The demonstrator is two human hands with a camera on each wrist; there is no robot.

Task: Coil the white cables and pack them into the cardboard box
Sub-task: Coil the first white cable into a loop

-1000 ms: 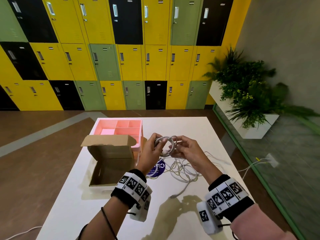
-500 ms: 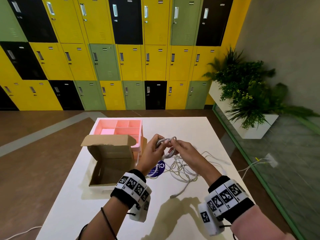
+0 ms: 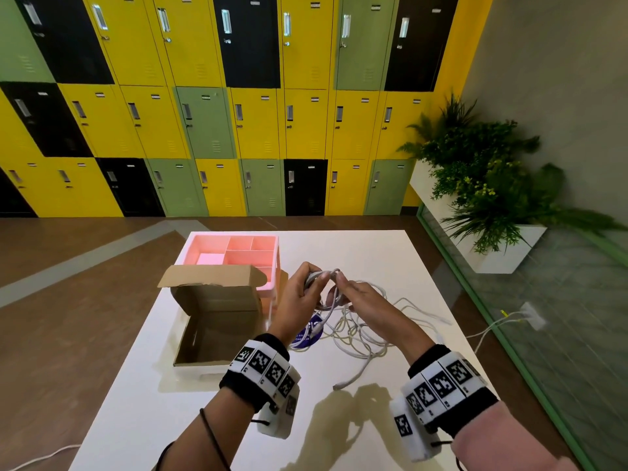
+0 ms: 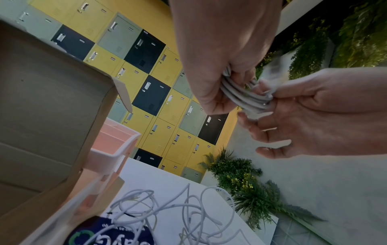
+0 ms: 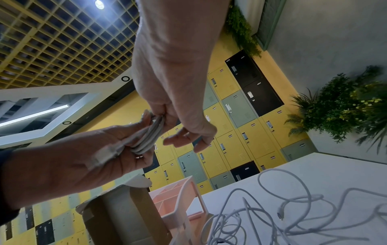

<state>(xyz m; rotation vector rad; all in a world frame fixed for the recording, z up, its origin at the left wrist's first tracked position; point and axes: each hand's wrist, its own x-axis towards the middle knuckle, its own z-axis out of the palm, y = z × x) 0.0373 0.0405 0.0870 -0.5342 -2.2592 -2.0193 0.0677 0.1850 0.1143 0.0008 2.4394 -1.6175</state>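
I hold a small coil of white cable [image 3: 322, 276] above the table, just right of the open cardboard box [image 3: 217, 321]. My left hand [image 3: 314, 282] grips the coil's several loops [image 4: 245, 97] between thumb and fingers. My right hand [image 3: 341, 285] pinches the same coil [image 5: 148, 137] at its top with thumb and forefinger, the other fingers spread loosely. A tail of this cable hangs down from the coil. More white cables [image 3: 360, 331] lie tangled on the table below my hands. The box looks empty inside, its lid standing up at the back.
A pink divided tray [image 3: 234, 253] stands behind the box on the white table [image 3: 356, 253]. A round blue label [image 3: 306, 336] lies under the tangle. One cable end [image 3: 336, 387] reaches toward the table's near edge. A planter [image 3: 503, 253] stands on the floor at right.
My hands have drawn closer together. The coil, an open ring between them a second ago, is now pressed flatter, with the right fingers at its top.
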